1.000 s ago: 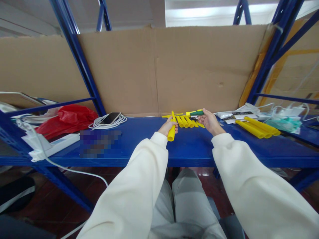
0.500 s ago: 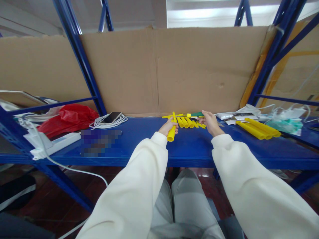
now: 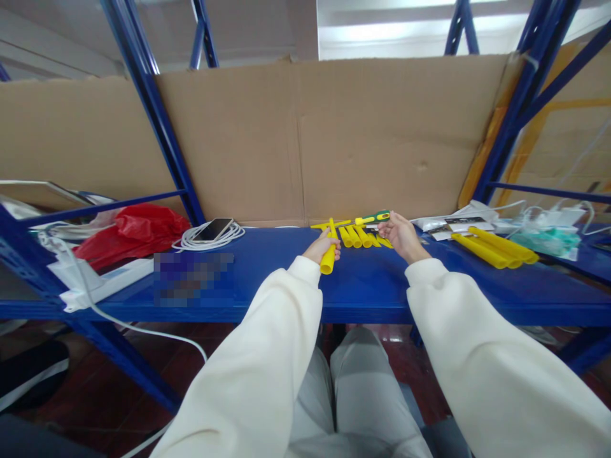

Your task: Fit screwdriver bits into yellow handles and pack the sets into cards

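My left hand [image 3: 321, 247] is closed around a yellow tube [image 3: 328, 262] that has a thin yellow crosspiece at its far end. Its open end faces me. In my right hand [image 3: 400, 235], the fingers pinch the butt of a screwdriver [image 3: 372, 219] with a green and yellow handle. The screwdriver lies nearly level, its shaft pointing left to the crosspiece; whether the tip touches a screw is too small to tell. Between and behind my hands, several short yellow tubes [image 3: 356, 239] lie in a row on the blue shelf [image 3: 281, 273], beside smaller yellow pieces [image 3: 383, 242].
More yellow tubes [image 3: 496, 249] lie to the right, near white packets [image 3: 461, 226] and a teal bag [image 3: 548, 240]. A phone [image 3: 214, 230] rests on a coiled white cable [image 3: 191, 240] to the left, beside a red plastic bag [image 3: 128, 232]. Cardboard [image 3: 300, 140] stands behind.
The screwdriver's handle shows more yellow now, where green showed before, so it appears turned. My right fingers have shifted slightly at its end. My left hand keeps its hold on the yellow tube.
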Motion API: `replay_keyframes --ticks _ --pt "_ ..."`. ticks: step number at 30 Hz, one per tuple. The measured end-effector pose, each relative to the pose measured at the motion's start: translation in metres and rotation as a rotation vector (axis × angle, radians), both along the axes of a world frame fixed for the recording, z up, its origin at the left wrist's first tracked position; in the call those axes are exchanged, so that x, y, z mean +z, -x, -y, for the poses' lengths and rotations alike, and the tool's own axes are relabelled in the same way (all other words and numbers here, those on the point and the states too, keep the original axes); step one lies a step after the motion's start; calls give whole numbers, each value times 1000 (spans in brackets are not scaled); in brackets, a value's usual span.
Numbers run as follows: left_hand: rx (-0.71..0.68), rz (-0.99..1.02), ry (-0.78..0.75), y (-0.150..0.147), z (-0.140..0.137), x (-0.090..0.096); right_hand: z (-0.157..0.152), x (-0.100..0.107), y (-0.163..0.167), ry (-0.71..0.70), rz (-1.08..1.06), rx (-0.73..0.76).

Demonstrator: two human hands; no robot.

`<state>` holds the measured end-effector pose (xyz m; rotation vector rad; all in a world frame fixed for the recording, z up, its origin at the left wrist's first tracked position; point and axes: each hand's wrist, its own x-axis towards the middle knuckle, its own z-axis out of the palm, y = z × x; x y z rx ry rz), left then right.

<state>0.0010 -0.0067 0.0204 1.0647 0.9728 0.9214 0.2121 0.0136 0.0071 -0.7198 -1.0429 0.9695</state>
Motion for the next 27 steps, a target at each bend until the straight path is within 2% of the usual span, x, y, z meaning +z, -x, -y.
replay_keyframes --ticks 3,9,14,27 --pt "4 6 4 0 0 0 -1 -2 0 -2 19 -23" --pt "-24 -7 11 0 -2 -1 -8 -6 -2 29 82 -165" --pt "-34 -18 9 0 -1 -1 -11 -8 -5 44 68 -172" --pt "11 2 27 -1 1 2 3 1 0 94 27 31"
